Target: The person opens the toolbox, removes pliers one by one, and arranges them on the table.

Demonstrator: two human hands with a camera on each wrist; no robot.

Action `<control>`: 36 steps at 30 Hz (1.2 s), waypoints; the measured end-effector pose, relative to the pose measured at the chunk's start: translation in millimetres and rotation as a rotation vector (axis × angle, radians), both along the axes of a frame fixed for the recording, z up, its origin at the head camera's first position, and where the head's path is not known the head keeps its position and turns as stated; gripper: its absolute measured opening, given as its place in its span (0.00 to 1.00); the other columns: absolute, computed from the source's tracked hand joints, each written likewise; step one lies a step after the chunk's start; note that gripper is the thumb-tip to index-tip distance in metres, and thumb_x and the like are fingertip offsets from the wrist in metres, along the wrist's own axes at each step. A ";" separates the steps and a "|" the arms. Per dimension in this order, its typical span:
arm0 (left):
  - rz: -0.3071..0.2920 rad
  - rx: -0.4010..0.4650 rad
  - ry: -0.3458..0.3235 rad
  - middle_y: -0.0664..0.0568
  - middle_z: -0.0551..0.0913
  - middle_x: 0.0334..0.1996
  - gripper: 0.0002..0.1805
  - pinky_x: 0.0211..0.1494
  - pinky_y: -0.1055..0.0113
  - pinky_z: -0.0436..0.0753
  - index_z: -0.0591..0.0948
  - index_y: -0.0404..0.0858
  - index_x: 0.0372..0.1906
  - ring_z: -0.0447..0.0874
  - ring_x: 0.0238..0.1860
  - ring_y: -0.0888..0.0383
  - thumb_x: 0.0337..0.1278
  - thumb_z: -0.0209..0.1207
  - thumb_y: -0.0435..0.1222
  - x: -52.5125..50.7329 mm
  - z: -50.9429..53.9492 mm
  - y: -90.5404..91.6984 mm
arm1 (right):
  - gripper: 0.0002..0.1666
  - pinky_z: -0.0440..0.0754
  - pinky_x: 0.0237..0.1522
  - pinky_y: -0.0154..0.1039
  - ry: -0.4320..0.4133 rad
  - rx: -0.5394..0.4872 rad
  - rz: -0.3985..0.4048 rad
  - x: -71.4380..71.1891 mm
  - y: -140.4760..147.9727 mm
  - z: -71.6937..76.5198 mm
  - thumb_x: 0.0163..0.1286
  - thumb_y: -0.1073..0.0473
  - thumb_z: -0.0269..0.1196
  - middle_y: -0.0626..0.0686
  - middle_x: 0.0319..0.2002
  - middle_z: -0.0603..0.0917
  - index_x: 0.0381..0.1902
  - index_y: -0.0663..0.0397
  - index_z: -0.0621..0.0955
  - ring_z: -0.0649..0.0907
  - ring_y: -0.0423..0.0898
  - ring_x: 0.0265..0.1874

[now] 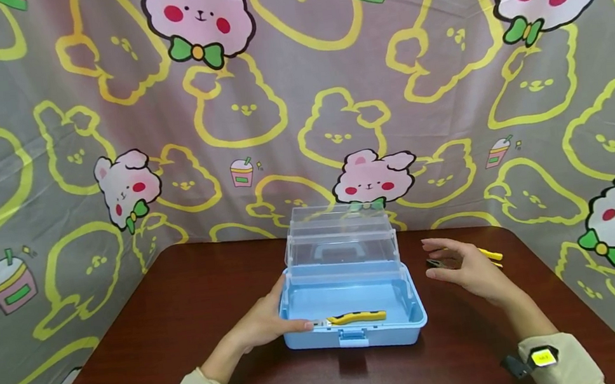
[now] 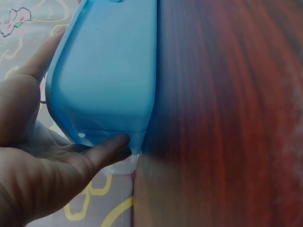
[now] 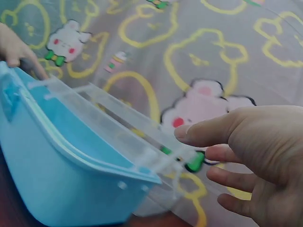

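A light blue toolbox (image 1: 357,338) stands on the table with its clear lid (image 1: 342,239) raised at the back. My left hand (image 1: 265,319) grips its left side, thumb along the front rim and fingers against the outer wall (image 2: 106,61). Along the box's inner front edge lies a yellow-handled tool (image 1: 360,317) with a silver head near my thumb. To the right of the box, my right hand (image 1: 469,271) hovers with parted fingers, holding nothing in the right wrist view. Behind it lie yellow-handled pliers (image 1: 490,254), partly hidden by the hand.
The dark reddish-brown table (image 1: 182,297) extends around the box. A patterned grey cloth (image 1: 287,117) hangs behind the table and along both sides.
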State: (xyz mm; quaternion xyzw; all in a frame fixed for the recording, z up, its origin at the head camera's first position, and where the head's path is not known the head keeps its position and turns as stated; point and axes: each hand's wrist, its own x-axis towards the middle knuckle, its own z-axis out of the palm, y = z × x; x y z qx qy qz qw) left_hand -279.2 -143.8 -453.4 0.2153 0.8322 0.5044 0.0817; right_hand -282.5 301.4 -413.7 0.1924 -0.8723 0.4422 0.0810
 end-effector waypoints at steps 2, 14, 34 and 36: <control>0.002 -0.005 0.000 0.39 0.63 0.76 0.68 0.67 0.40 0.68 0.42 0.44 0.85 0.70 0.68 0.40 0.50 0.79 0.45 0.8 0.3 0.0 | 0.37 0.77 0.59 0.61 0.018 0.017 0.026 1.6 -9.5 0.5 0.67 0.56 0.75 0.57 0.63 0.80 0.71 0.55 0.75 0.81 0.59 0.59; -0.025 0.007 0.013 0.39 0.66 0.75 0.67 0.65 0.41 0.71 0.42 0.45 0.85 0.72 0.66 0.40 0.52 0.79 0.46 -2.5 0.1 0.6 | 0.34 0.80 0.56 0.57 0.089 0.107 0.288 6.6 -64.4 5.2 0.65 0.60 0.76 0.59 0.62 0.82 0.67 0.60 0.78 0.82 0.61 0.56; -0.025 0.015 0.009 0.36 0.68 0.73 0.67 0.63 0.41 0.73 0.42 0.44 0.85 0.75 0.63 0.41 0.52 0.78 0.46 -2.6 -3.7 -1.8 | 0.27 0.81 0.55 0.55 -0.034 0.325 0.546 -14.8 -124.0 -13.2 0.66 0.62 0.74 0.58 0.59 0.84 0.63 0.60 0.82 0.85 0.54 0.53; -0.026 0.018 0.008 0.36 0.69 0.72 0.67 0.63 0.42 0.73 0.42 0.44 0.85 0.75 0.63 0.41 0.52 0.78 0.45 -2.2 -4.1 -1.9 | 0.27 0.82 0.54 0.53 -0.056 0.351 0.561 -16.4 -126.7 -13.9 0.66 0.64 0.74 0.58 0.59 0.84 0.62 0.62 0.82 0.85 0.53 0.52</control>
